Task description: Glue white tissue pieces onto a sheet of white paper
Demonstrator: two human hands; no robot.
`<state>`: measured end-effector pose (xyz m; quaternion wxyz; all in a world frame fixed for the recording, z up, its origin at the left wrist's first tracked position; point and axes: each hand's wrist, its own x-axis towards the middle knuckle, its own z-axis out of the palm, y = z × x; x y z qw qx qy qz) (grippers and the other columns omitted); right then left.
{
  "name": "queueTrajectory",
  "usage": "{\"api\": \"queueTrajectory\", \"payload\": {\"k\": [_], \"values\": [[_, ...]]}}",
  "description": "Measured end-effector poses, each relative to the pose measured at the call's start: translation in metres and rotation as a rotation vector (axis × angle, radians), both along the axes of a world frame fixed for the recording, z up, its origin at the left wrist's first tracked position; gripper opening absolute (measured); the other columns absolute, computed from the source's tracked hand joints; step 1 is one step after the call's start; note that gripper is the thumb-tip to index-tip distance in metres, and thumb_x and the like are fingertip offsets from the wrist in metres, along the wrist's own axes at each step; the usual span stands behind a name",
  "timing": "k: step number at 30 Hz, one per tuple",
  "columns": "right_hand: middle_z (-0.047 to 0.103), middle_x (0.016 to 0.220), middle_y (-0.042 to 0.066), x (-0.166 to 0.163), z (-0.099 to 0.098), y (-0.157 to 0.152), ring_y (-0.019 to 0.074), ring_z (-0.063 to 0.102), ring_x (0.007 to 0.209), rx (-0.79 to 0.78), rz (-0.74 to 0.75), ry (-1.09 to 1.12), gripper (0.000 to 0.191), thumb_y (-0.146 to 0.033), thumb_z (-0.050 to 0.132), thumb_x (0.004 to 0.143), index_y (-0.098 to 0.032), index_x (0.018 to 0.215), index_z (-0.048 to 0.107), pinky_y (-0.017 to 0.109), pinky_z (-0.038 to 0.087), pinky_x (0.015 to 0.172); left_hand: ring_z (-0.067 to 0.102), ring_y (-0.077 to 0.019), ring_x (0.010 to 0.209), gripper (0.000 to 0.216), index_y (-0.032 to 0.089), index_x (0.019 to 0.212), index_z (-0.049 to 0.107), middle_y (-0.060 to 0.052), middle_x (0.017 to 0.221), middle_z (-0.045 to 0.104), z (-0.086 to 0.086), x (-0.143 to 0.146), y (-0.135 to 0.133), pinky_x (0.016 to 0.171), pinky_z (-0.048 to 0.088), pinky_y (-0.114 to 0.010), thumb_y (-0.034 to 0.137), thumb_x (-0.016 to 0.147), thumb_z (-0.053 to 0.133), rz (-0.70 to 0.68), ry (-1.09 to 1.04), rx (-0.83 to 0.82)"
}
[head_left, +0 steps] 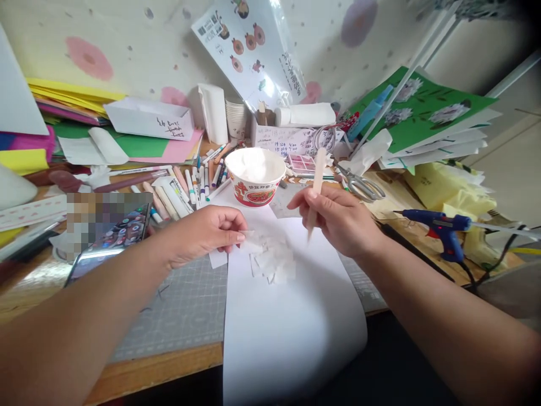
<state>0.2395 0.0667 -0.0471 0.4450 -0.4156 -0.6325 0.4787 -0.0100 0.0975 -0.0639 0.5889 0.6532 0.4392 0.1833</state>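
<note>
My left hand (222, 228) pinches a small, thin piece of white paper (252, 239) between thumb and fingertips. Just to its right, a loose cluster of overlapping white paper pieces (273, 262) lies on a large white sheet (287, 338). My right hand (338, 217) grips a flat wooden craft stick (318, 175), upright with its lower tip pointing down above the sheet. Behind the hands stands a round paper bowl (257, 194) with red printing and white contents that I cannot make out.
A grey cutting mat (186, 316) lies under the sheet. At left are a phone (114, 237) and several markers (203, 183). Scissors (361, 183) and a blue glue gun (443, 225) with a cable lie at right. Paper cups (235, 118) stand behind.
</note>
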Motion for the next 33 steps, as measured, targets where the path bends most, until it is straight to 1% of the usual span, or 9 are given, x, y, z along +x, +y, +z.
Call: {"api": "queueTrajectory", "payload": {"k": [5,9,12,16,18,22,25,28,33], "values": [[0.058,0.078,0.002,-0.017,0.006,-0.003,0.0138,0.055,0.070,0.190,0.047,-0.084,0.031,-0.045,0.053,0.093,-0.019,0.079,0.063,0.028,0.046,0.065,0.051,-0.0092,0.052,0.012,0.018,0.078,0.057,0.005,0.059,0.056,0.000,0.005,-0.003,0.051,0.037,-0.023,0.023,0.073,0.066,0.061,-0.059,-0.041],[0.061,0.100,0.007,-0.016,0.011,-0.005,0.0179,0.059,0.095,0.370,0.316,-0.273,0.024,-0.029,0.054,0.093,-0.018,0.073,0.061,0.034,0.048,0.085,0.050,-0.0087,0.052,0.017,0.019,0.090,0.053,0.006,0.062,0.056,0.002,0.005,-0.007,0.050,0.035,-0.022,0.021,0.076,0.064,0.085,-0.141,-0.078],[0.065,0.112,0.008,-0.018,0.012,-0.007,0.0184,0.061,0.104,0.374,0.509,-0.265,0.017,-0.018,0.054,0.092,-0.018,0.076,0.061,0.034,0.048,0.090,0.048,-0.0088,0.054,0.018,0.020,0.090,0.050,0.004,0.067,0.056,0.002,0.005,-0.008,0.050,0.034,-0.022,0.021,0.077,0.063,0.069,-0.170,-0.093],[0.071,0.100,0.009,-0.027,0.008,-0.005,0.0179,0.065,0.090,0.251,0.397,-0.299,0.019,-0.024,0.053,0.093,-0.015,0.085,0.067,0.030,0.049,0.079,0.052,-0.0110,0.059,0.016,0.021,0.088,0.049,0.003,0.071,0.056,0.005,0.000,-0.006,0.053,0.038,-0.024,0.026,0.080,0.061,0.006,-0.128,-0.039],[0.072,0.097,0.009,-0.030,0.006,-0.001,0.0176,0.064,0.084,0.102,0.293,-0.294,0.023,-0.030,0.053,0.092,-0.014,0.084,0.068,0.030,0.049,0.074,0.058,-0.0154,0.070,0.015,0.022,0.090,0.051,0.000,0.079,0.059,0.008,-0.005,-0.004,0.061,0.044,-0.028,0.028,0.080,0.059,-0.037,-0.018,0.126],[0.072,0.090,0.009,-0.035,0.004,0.004,0.0185,0.064,0.083,-0.113,0.206,-0.212,0.027,-0.034,0.056,0.087,-0.014,0.074,0.068,0.031,0.048,0.074,0.054,-0.0267,0.104,0.029,0.021,0.092,0.057,-0.007,0.112,0.055,0.013,-0.012,-0.009,0.087,0.045,-0.042,0.026,0.068,0.071,-0.038,0.320,0.808],[0.071,0.089,0.009,-0.039,0.004,0.005,0.0199,0.064,0.089,-0.158,0.219,-0.172,0.027,-0.033,0.056,0.085,-0.014,0.068,0.066,0.032,0.047,0.078,0.053,-0.0275,0.103,0.025,0.018,0.093,0.061,-0.008,0.106,0.055,0.011,-0.008,-0.014,0.089,0.043,-0.043,0.024,0.071,0.072,-0.061,0.405,1.155],[0.069,0.080,0.007,-0.040,0.004,0.006,0.0182,0.062,0.081,-0.157,0.230,-0.257,0.027,-0.032,0.054,0.085,-0.015,0.067,0.065,0.031,0.045,0.074,0.054,-0.0223,0.084,0.005,0.018,0.082,0.065,-0.004,0.085,0.057,0.006,-0.003,-0.015,0.076,0.043,-0.037,0.018,0.083,0.061,-0.122,0.450,1.261],[0.066,0.076,0.006,-0.037,0.006,0.009,0.0174,0.059,0.077,-0.125,0.239,-0.349,0.028,-0.035,0.054,0.086,-0.014,0.072,0.066,0.031,0.045,0.073,0.055,-0.0194,0.075,0.014,0.019,0.073,0.064,-0.001,0.073,0.059,0.001,-0.003,-0.011,0.070,0.041,-0.033,0.016,0.085,0.056,-0.192,0.527,1.213]]}}
